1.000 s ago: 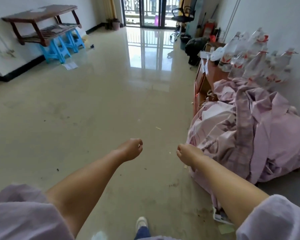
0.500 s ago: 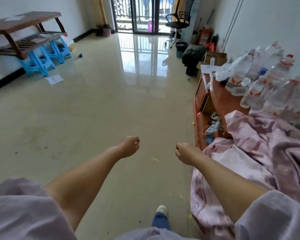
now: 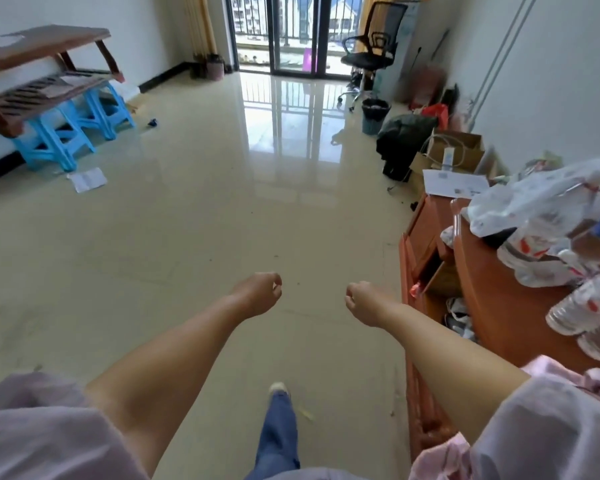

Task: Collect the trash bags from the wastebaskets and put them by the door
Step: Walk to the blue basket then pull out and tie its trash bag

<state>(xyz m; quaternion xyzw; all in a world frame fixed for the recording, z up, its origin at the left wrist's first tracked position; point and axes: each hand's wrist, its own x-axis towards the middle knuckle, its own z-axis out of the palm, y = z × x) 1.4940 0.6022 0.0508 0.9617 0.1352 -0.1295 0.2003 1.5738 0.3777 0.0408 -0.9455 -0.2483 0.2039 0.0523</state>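
Glossy cream floor tiles (image 3: 194, 216) fill most of your view, running up to the glass balcony doors (image 3: 291, 32) at top centre. Your left hand (image 3: 257, 294) and right hand (image 3: 362, 303) are held out low in the middle of the frame, apart from each other, each with its fingers curled loosely inward and nothing in them.

Look to the upper right: a dark wastebasket (image 3: 374, 116) stands on the floor just below the black office chair (image 3: 371, 53). A dark liner is folded over its rim and pale crumpled rubbish shows inside; how full it is you cannot tell from here. It is well apart from both your hands. A second small bin (image 3: 215, 69), pinkish, sits by the curtain left of the doors; its contents are too small to make out.

Just right of the dark wastebasket lies a black bundle (image 3: 404, 140), and beside that an open cardboard box (image 3: 456, 150) holding a white object with a cord. Along the right edge, the orange-brown cabinet (image 3: 499, 306) has an open lower compartment with small clutter in it, and on top a clear plastic bag (image 3: 534, 195) and several plastic bottles (image 3: 582, 306) with red-and-white labels.

At upper left, blue plastic stools (image 3: 66, 133) carry a wooden shelf unit (image 3: 39, 74), with a sheet of paper (image 3: 87, 178) on the tiles below.
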